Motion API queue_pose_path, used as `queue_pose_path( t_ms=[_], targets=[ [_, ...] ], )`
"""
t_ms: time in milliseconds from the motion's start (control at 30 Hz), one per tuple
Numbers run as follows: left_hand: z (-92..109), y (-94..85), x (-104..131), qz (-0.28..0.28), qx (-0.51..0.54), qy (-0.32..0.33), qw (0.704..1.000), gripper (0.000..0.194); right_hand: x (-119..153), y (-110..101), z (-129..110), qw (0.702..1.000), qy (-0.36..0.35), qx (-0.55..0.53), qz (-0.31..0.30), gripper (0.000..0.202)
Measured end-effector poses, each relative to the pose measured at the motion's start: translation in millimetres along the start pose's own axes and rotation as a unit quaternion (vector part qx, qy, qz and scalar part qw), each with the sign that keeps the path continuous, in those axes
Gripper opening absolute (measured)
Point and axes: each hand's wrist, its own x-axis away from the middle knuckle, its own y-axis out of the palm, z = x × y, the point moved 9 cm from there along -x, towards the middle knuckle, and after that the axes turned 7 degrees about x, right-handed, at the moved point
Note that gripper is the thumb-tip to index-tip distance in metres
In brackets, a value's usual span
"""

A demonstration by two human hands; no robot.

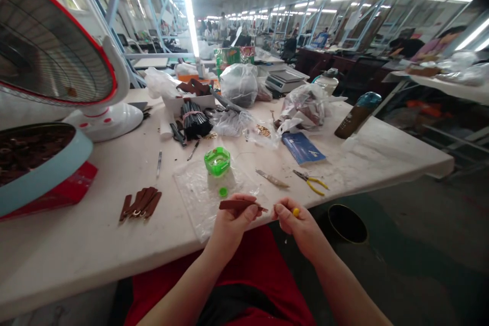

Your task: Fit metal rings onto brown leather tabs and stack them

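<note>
Near the table's front edge, my left hand [237,216] pinches a brown leather strap [234,205] whose narrow end points right. My right hand [292,219] is closed just to the right of that end, with a small yellow-handled tool [296,212] in its fingers; the tool's tip is too small to make out. Beyond my hands stand a green container [217,161] and a small green cap [223,192] on a clear plastic sheet [191,198]. Several brown straps with metal rings [140,202] lie in a pile at the left.
Yellow-handled pliers [311,182], a knife [272,179] and a blue booklet [303,148] lie right of centre. A fan [105,119] and a round tray [46,168] stand at the left. Plastic bags [239,84] and a bottle [357,114] are farther back.
</note>
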Motion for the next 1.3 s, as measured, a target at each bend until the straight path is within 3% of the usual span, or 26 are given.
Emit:
queue_pose_path(
  t_ms=[100, 167, 300, 467, 700, 933, 1033, 1200, 1300],
  targets=[
    [15.2, 9.2, -7.6, -0.044, -0.040, 0.051, 0.997, 0.016, -8.4, 15.1, -2.4, 0.990, 0.031, -0.110, -0.078, 0.030],
    [26.0, 14.9, -10.8, -0.069, -0.103, 0.088, 0.988, 0.011, -12.2, 18.9, -10.2, 0.987, 0.030, -0.122, -0.104, 0.027],
    [40.2, 18.1, -11.3, -0.093, -0.207, 0.150, 0.962, 0.011, -16.2, 19.3, -20.6, 0.987, 0.027, -0.102, -0.118, 0.025],
    [43.1, 12.0, -8.2, -0.105, -0.211, 0.169, 0.957, 0.012, -17.7, 24.3, -20.4, 0.985, 0.028, -0.120, -0.119, 0.022],
    [40.4, 4.5, -8.5, -0.104, -0.230, 0.161, 0.954, 0.012, -19.0, 39.0, -16.9, 0.971, 0.066, -0.189, -0.131, 0.020],
    [21.1, -9.2, -15.8, -0.024, -0.062, 0.071, 0.995, 0.015, -17.2, 40.5, -10.1, 0.965, 0.088, -0.223, -0.102, 0.028],
    [14.0, -5.4, -14.7, -0.012, -0.058, 0.044, 0.997, 0.019, -15.1, 33.6, -8.0, 0.977, 0.068, -0.190, -0.073, 0.028],
    [6.0, 6.6, -8.8, 0.010, -0.021, -0.005, 1.000, 0.025, -9.9, 29.6, -11.1, 0.976, 0.033, -0.201, -0.082, 0.026],
    [5.1, 10.2, -6.0, 0.029, -0.019, -0.007, 0.999, 0.026, -7.9, 15.1, -15.7, 0.991, -0.002, -0.131, -0.025, 0.027]
  ],
)
